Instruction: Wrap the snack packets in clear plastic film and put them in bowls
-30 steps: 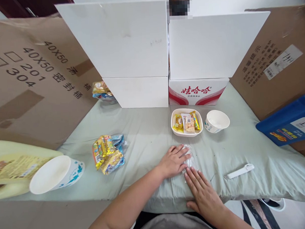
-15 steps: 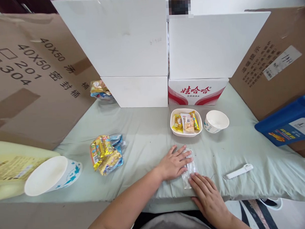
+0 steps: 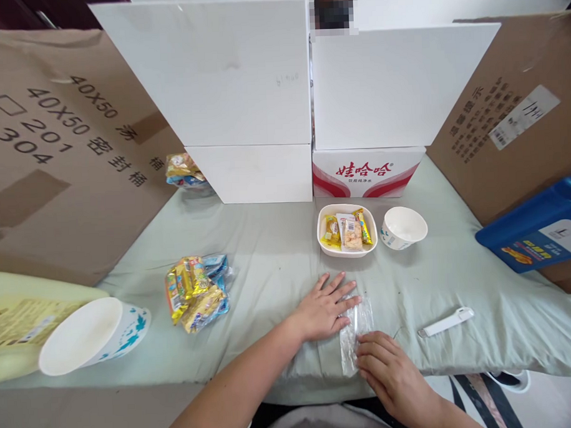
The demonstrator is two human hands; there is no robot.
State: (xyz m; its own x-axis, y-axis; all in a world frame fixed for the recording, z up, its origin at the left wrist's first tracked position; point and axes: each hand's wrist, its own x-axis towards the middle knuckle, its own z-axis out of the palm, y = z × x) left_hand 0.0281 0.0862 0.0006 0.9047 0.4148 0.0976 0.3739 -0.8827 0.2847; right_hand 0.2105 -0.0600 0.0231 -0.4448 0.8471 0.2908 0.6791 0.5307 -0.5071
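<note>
Right hand (image 3: 394,375) has slid back, fingers curled gripping the clear bag (image 3: 354,327); left hand (image 3: 324,306) lies flat, open.

Three snack packets (image 3: 351,230) lie in one white tray (image 3: 347,252). Two paper bowls (image 3: 403,227) stand, one just right of it and one far left. One clear bag (image 3: 355,327) lies near it.

Both hands (image 3: 360,339) on clear plastic bag (image 3: 354,330), snack tray (image 3: 347,252) behind

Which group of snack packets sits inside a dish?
The packets in the white dish beside the small bowl; the near heap and far heap lie loose on the cloth.
</note>
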